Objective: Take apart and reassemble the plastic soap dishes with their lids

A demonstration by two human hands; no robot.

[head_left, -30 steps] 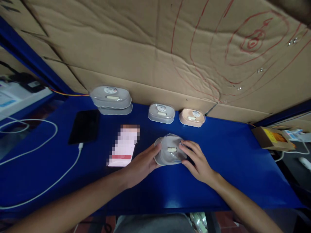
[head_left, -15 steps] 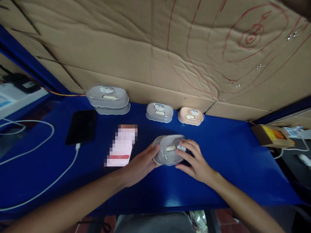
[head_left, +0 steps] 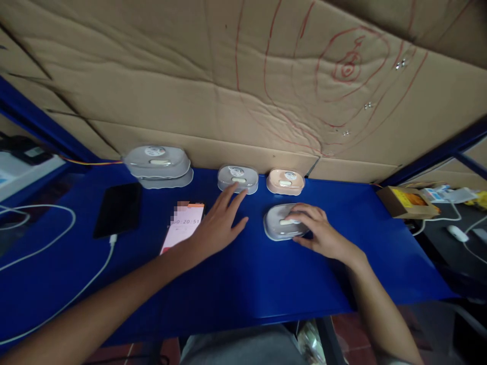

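Observation:
My right hand [head_left: 317,230] grips a small oval grey lidded box [head_left: 274,223] on the blue table, fingers over its clear lid and thumb low at the near side. The lid's pale knob is partly covered by the fingers. My left hand [head_left: 218,220] is open, fingers spread, its fingertips at the front of another grey lidded box [head_left: 230,175]; whether they touch it I cannot tell. Right of that one stands a peach lidded box [head_left: 285,183]. Two larger grey lidded boxes [head_left: 158,163] are stacked at the back left.
A phone [head_left: 184,228] with a lit timer screen lies partly under my left forearm. Beside it is a dark tablet [head_left: 117,210] with a white cable [head_left: 102,274]. A cardboard wall [head_left: 171,101] rises behind the table; an open carton [head_left: 409,203] sits at the right.
My left hand has let go of the small grey box and reached to the middle grey box at the back. My right hand keeps the small box, now set further right with its lid aligned.

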